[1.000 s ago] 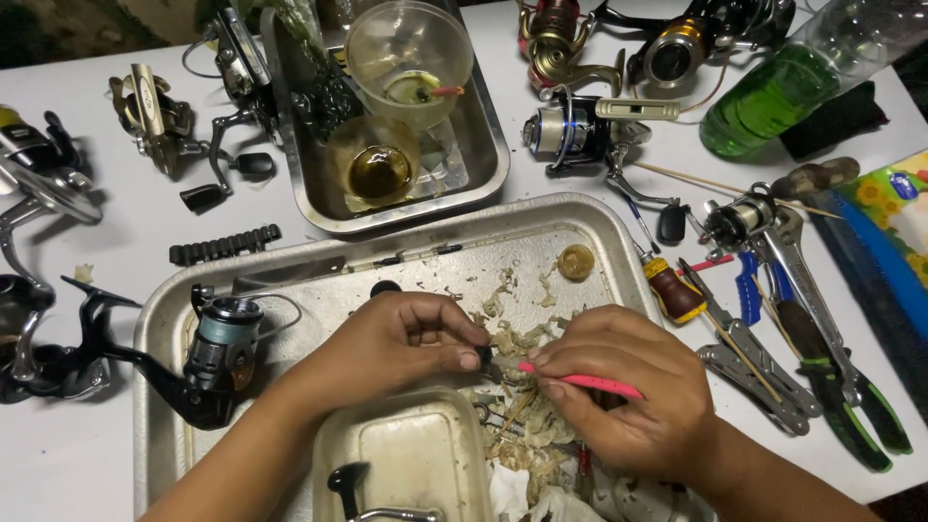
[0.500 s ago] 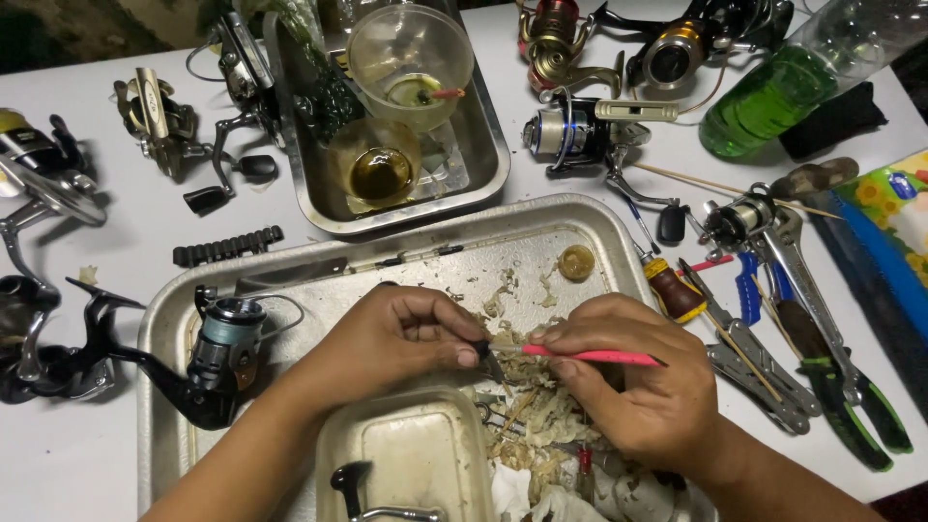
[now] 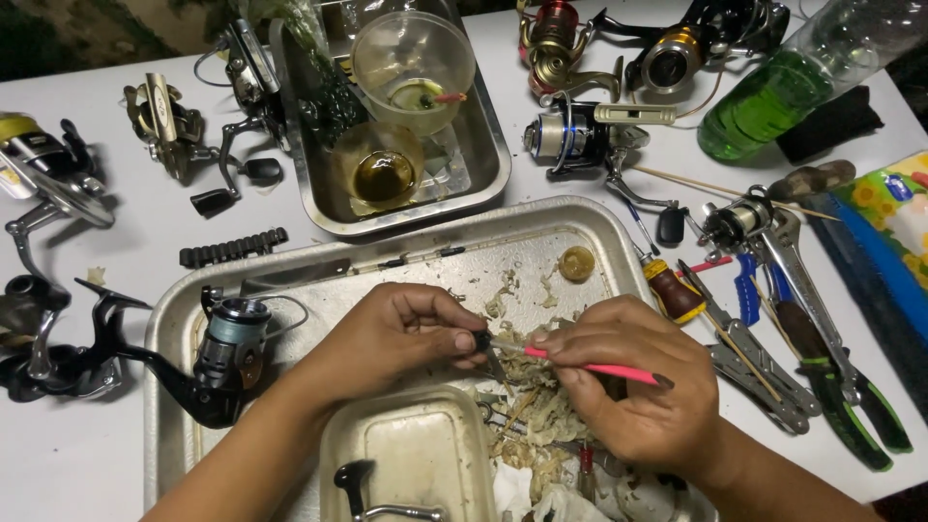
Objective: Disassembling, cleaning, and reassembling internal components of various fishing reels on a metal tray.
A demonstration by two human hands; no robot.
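Centre of frame, low: both hands meet over a large metal tray (image 3: pixel 193 309). Left hand (image 3: pixel 387 333) is closed, thumb and forefinger pinching a small dark part (image 3: pixel 481 340) at its tip. Right hand (image 3: pixel 633 387) is closed around a thin pink tool (image 3: pixel 590 365), held like a pen, its pale tip touching the small dark part. Below the hands, on the tray floor, lies a heap of soiled tissue scraps (image 3: pixel 536 420) with small metal pieces mixed in; which pieces they are cannot be told. A cream rectangular dish (image 3: pixel 425 464) sits at the lower centre of the frame, inside the tray, with a dark crank handle (image 3: pixel 362 488) lying in it. Left part of the tray: a black spinning reel (image 3: pixel 227 353), its foot reaching over the tray rim. A small round amber cap (image 3: pixel 577 263) rests near the tray's upper right corner. Upper centre of frame: a smaller steel pan (image 3: pixel 488 145) holding a clear plastic cup (image 3: pixel 414 68) and a brownish bowl (image 3: pixel 379 172). Upper right: a green plastic bottle (image 3: pixel 773 97) lying tilted. Right of the tray: a screwdriver with a yellow and dark red handle (image 3: pixel 672 290), pliers (image 3: pixel 759 372) and a wrench (image 3: pixel 793 261), close together. More reels ring the white table (image 3: pixel 87 454) at upper left, left and top.
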